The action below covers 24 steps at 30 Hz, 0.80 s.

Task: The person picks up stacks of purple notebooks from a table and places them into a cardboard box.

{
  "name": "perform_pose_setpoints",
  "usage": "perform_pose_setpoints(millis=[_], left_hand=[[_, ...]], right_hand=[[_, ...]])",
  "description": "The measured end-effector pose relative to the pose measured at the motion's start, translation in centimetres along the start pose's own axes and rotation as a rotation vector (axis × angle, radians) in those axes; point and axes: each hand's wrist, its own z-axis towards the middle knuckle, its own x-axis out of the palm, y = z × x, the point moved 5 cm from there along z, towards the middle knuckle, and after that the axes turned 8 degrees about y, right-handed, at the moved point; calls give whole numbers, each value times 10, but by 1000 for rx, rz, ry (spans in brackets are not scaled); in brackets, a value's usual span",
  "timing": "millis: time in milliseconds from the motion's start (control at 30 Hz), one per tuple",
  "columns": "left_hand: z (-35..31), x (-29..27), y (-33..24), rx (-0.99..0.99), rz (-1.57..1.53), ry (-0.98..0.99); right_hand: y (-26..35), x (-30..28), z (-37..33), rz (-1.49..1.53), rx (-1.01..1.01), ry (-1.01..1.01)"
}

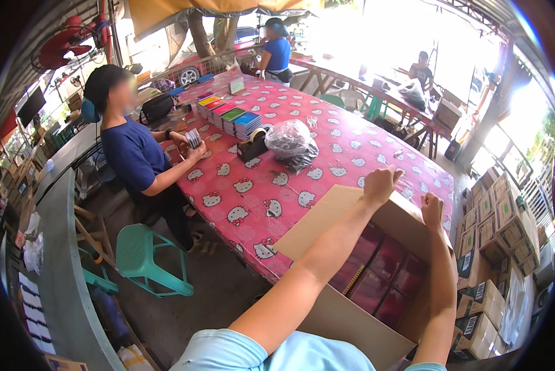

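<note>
A large open cardboard box (339,318) stands in front of me at the near end of the table, with dark red, flat rectangular packs (371,290) lying in rows inside. One wide flap (317,217) sticks out to the left. My left hand (381,187) is above the box's far side, fingers curled closed; a shiny, see-through strip seems to lie beside it, and whether the hand grips it I cannot make out. Over the far right corner, my right hand (432,211) is also closed, its fingertips hidden from view.
A pink patterned table (228,193) carries a plastic bag (288,141), a tape dispenser (251,147) and stacks of colourful booklets (231,117). A co-worker (135,145) at the left holds small items. Cartons (506,226) pile up at right; a green stool (143,252) stands left.
</note>
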Motion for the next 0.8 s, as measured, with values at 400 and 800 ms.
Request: perform_pose_setpoints(millis=[400, 800], left_hand=[[-12, 36, 11, -98, 272, 720], [-12, 31, 7, -32, 182, 673]], right_hand=[[-7, 33, -2, 138, 3, 428], [-5, 28, -5, 131, -24, 412]])
